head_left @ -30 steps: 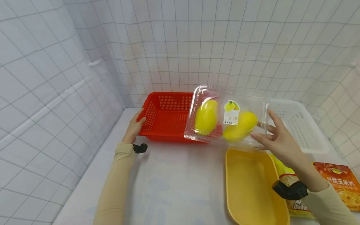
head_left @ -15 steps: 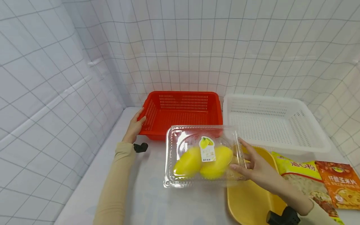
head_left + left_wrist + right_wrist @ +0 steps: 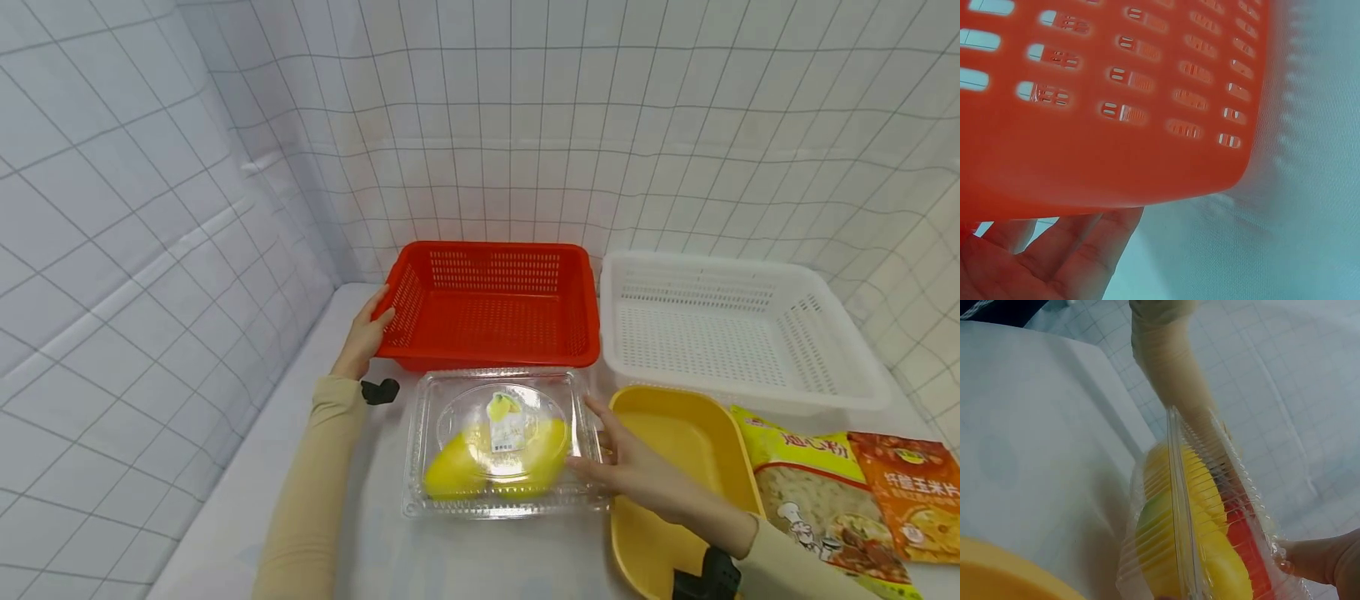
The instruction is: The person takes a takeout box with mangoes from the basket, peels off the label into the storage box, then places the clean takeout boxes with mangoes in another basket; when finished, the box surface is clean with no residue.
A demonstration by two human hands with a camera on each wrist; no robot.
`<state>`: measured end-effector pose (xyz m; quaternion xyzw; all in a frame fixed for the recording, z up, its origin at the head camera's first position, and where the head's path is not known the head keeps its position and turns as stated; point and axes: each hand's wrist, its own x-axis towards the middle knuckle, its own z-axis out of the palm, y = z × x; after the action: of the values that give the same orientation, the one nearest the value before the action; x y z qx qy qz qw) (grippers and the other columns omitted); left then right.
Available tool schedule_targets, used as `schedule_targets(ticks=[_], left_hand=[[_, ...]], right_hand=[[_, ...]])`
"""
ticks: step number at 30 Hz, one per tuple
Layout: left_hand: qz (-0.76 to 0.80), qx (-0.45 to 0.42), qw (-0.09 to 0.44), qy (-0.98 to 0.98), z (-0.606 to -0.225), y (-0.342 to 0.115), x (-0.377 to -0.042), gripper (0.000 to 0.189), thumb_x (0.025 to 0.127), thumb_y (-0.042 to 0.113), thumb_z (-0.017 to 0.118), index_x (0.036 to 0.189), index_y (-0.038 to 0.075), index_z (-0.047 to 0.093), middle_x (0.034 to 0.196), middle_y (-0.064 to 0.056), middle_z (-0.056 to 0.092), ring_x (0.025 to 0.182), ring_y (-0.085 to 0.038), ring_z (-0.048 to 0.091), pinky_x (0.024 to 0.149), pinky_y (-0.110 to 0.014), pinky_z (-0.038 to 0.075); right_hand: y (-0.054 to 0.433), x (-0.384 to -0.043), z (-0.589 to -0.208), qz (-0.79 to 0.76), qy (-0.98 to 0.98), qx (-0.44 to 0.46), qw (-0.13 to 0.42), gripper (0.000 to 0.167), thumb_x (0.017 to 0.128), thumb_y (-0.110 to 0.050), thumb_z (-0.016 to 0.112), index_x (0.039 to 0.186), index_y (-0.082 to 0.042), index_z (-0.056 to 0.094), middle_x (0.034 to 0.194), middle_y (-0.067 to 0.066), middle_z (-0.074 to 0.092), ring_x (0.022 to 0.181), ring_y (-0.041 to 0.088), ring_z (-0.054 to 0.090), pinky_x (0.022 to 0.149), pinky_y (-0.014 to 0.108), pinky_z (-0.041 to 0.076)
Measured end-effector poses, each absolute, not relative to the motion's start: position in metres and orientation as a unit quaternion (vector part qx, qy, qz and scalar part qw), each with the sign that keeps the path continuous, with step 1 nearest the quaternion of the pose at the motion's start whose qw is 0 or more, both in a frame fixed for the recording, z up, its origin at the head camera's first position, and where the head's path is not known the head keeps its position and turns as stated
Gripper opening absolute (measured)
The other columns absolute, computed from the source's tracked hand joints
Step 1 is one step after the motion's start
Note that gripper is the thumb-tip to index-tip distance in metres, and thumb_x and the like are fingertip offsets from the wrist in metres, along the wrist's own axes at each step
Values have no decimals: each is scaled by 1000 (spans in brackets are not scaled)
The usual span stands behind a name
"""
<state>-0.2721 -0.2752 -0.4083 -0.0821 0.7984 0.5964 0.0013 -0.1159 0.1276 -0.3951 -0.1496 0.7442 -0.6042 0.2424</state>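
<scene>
In the head view, my right hand (image 3: 637, 471) grips the right end of a clear plastic clamshell box (image 3: 450, 393), thumb near the front and fingers behind. Yellow mangoes (image 3: 457, 468) lie inside, under a lid with a white mango sticker (image 3: 508, 423). The box is close over the table, just in front of a red slotted basket (image 3: 487, 327). My left hand (image 3: 362, 337) holds that basket by its left rim; the left wrist view shows fingers (image 3: 1094, 256) under the rim. From the right wrist, the box (image 3: 1175, 481) appears edge-on.
A white slotted basket (image 3: 720, 265) stands right of the red one. Before it is a yellow tray (image 3: 675, 429), partly behind my right forearm. Farther right lie a yellow-topped pasta bag (image 3: 813, 492) and an orange snack packet (image 3: 911, 492). A grid-patterned cloth (image 3: 510, 125) rises behind.
My right hand has brought the box of mangoes from over the red basket's right side leftward and toward me, lowering it. The left hand stays on the basket rim.
</scene>
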Motion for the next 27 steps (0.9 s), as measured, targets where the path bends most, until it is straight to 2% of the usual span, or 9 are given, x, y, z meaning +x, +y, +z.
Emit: schedule_targets(ticks=[4,6,10,16,19,23,27], left_hand=[[596,-80,2,799,-410,-275,-272,55,103,20,42,153,26,20,156,-7,15,132,-32,27,109,-47,23],[596,-78,0,799,-410,-276,-271,55,102,19,42,153,25,20,156,-7,15,134,-31,25,110,-47,21],[595,-76,-2,800,-412,-277,-270,55,102,19,43,153,24,22,156,-6,15,136,-30,22,111,-48,17],[590,-65,-5,805,-412,-277,-268,55,102,20,43,153,25,21,157,-5,14,139,-28,16,112,-48,12],[592,-54,-13,804,-411,-276,-268,54,102,21,43,152,25,22,157,-4,14,141,-26,12,112,-47,9],[601,-49,-18,798,-410,-276,-270,54,102,21,43,152,25,23,156,-4,15,140,-25,14,112,-45,9],[593,-59,-41,802,-412,-276,-272,52,102,22,45,151,22,28,155,-5,21,137,-26,21,111,-44,16]], right_hand=[[116,-117,-400,-589,759,-126,246,92,87,-22,70,152,-11,6,145,38,16,129,52,28,93,55,42],[110,-117,-403,-588,762,-108,248,92,87,-22,71,152,-11,7,146,37,15,131,53,22,95,57,39],[100,-114,-408,-577,776,-90,238,92,86,-20,72,152,-9,9,147,35,14,131,53,22,96,60,36],[90,-112,-413,-576,782,-69,228,89,86,-19,71,151,-8,11,144,37,20,130,52,24,92,57,42],[88,-114,-414,-572,785,-63,230,90,86,-21,71,151,-8,9,144,37,20,131,51,23,92,58,41],[88,-118,-414,-563,789,-61,239,91,87,-22,70,151,-9,6,145,36,19,131,51,23,95,61,37],[87,-122,-415,-564,782,-58,258,91,87,-22,69,151,-11,4,145,37,17,131,51,22,97,63,32]])
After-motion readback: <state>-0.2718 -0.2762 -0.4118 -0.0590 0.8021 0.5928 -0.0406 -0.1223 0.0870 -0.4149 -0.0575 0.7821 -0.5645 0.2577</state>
